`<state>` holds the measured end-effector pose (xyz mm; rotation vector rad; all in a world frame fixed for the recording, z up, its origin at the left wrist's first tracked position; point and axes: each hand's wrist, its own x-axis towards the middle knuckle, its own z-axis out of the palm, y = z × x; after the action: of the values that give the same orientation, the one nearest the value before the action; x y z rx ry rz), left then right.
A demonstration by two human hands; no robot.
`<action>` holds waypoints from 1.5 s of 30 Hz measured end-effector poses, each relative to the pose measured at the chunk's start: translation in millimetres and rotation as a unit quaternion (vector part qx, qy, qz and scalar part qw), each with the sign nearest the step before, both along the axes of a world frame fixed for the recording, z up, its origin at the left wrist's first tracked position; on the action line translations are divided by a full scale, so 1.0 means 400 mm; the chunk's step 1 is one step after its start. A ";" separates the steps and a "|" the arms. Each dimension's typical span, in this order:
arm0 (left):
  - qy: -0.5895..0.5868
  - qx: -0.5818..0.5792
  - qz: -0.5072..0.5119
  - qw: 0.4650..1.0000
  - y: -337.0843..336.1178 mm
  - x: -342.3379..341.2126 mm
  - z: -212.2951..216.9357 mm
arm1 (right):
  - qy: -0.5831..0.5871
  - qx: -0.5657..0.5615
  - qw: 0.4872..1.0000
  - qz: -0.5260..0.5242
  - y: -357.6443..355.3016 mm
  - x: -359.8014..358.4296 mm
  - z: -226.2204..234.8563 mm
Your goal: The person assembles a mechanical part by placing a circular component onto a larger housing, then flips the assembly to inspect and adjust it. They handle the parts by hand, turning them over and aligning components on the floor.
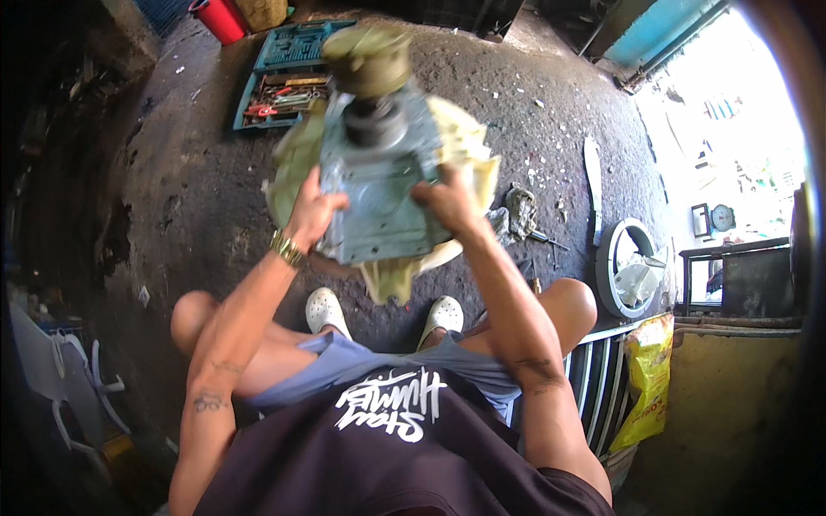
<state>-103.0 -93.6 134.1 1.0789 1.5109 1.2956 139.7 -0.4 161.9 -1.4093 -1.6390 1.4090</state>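
Observation:
I hold up a heavy machine part (379, 172) in front of me: a grey metal plate with a round greenish hub on top and a yellowed plastic piece behind it. My left hand (314, 211) grips its left edge, a gold watch on that wrist. My right hand (447, 199) grips its right edge. The part hangs above my knees and my white clogs (327, 310), clear of the dark floor.
An open teal tool case (284, 77) with tools lies on the floor far ahead, a red bucket (219, 17) beyond it. A rag (519, 211) and a round white drum ring (628, 267) lie to the right. A yellow bag (645, 378) hangs at right; a white chair (69, 387) at left.

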 end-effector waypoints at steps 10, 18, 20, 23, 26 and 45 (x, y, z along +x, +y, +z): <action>0.522 0.522 -0.039 0.674 0.257 0.120 0.476 | -0.017 0.428 0.873 -0.234 -0.020 0.179 0.461; 0.463 0.561 0.137 0.672 0.363 0.213 0.436 | -0.023 0.425 0.836 -0.346 0.014 0.241 0.367; 0.403 0.438 -0.060 0.801 0.283 0.206 0.269 | -0.048 0.360 0.863 -0.351 0.015 0.261 0.195; 0.100 0.210 -0.151 0.961 0.270 0.230 -0.071 | -0.076 0.212 0.922 -0.315 -0.038 0.242 -0.124; 0.136 -0.043 -0.195 0.970 0.226 0.241 -0.415 | -0.291 0.089 0.916 -0.261 -0.084 0.163 -0.415; 0.196 -0.059 -0.125 0.971 0.279 0.271 -0.621 | -0.031 -0.107 0.964 -0.242 0.018 0.279 -0.657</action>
<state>5.4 18.1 -114.4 1.4536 1.6478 0.8405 251.3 6.9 -100.8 -1.8396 -1.0895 1.2827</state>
